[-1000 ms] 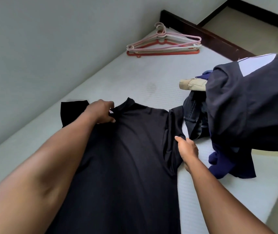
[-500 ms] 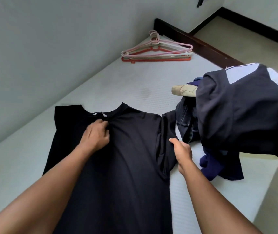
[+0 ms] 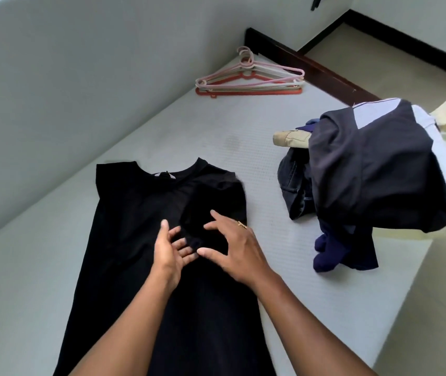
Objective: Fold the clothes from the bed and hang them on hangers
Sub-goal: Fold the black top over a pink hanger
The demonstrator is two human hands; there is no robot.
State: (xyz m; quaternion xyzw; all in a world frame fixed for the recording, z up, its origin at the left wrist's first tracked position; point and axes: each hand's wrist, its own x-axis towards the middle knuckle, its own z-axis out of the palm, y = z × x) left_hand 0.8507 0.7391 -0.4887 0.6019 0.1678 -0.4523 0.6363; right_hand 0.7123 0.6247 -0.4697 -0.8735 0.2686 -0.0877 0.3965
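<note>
- White textured mattress (image 3: 243, 147) fills most of the view, seen from above, with a pale grey wall (image 3: 80, 77) along its left side and a dark wooden bed frame (image 3: 311, 61) at the far end.
- Long black short-sleeved shirt (image 3: 135, 240) lies flat on the mattress, neck away from the viewer; its right sleeve is folded inward across the chest.
- Heap of dark unfolded clothes (image 3: 373, 169), navy, charcoal and denim with a beige piece, sits to the right, apart from the shirt.
- Stack of pink, white and red plastic hangers (image 3: 249, 82) lies at the far end of the mattress, well apart from the shirt.
- Left hand (image 3: 170, 253) is at the shirt's chest, fingers spread, gripping nothing.
- Right hand (image 3: 235, 251), just beside it, fingers spread over the folded sleeve; whether it presses the cloth cannot be told.
- Gold ring (image 3: 241, 224) on a right finger.
</note>
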